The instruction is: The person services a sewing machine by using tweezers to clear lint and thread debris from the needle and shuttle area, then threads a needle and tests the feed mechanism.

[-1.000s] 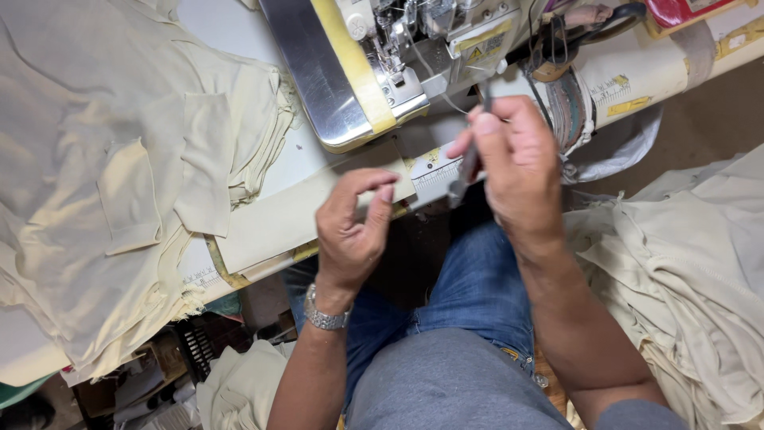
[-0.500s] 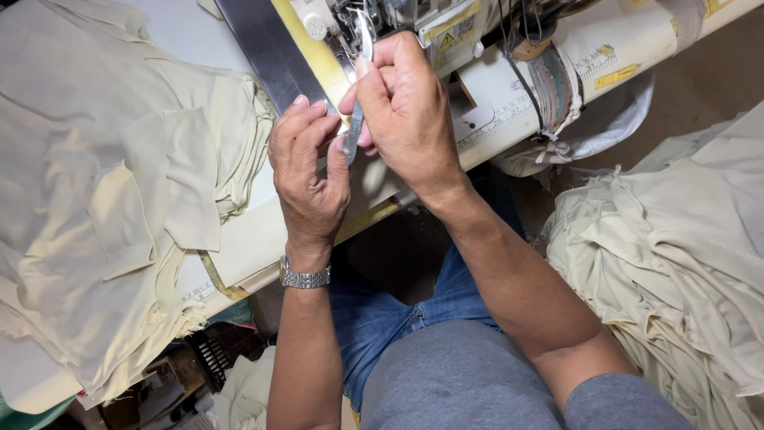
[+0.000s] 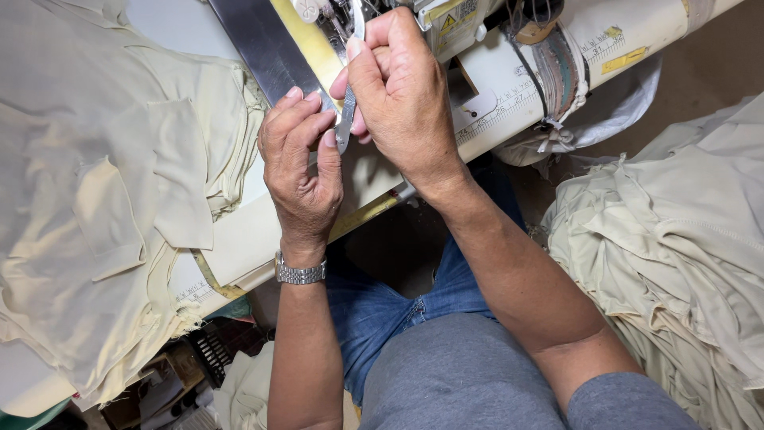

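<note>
The right hand [image 3: 406, 87] and left hand [image 3: 302, 163] both pinch metal tweezers [image 3: 348, 119] at the sewing machine [image 3: 446, 24], fingers pressed together. Threading appears under way; the cream fabric stack [image 3: 111, 207] lies unsewn beside the left hand.

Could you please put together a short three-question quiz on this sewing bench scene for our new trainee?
1. True or false: both hands meet at the slim silver metal tweezers near the sewing machine's shiny steel plate.
2. Which wrist bears the silver metal link watch? A) left B) right C) neither
3. Fill in: the heaps of fabric on both sides are pale ____ in colour.

Key
1. True: the right hand grips the tweezers and the left hand touches them with its fingertips.
2. A
3. Cream: one cream fabric pile lies on the white table, another cream heap lies opposite.
</note>
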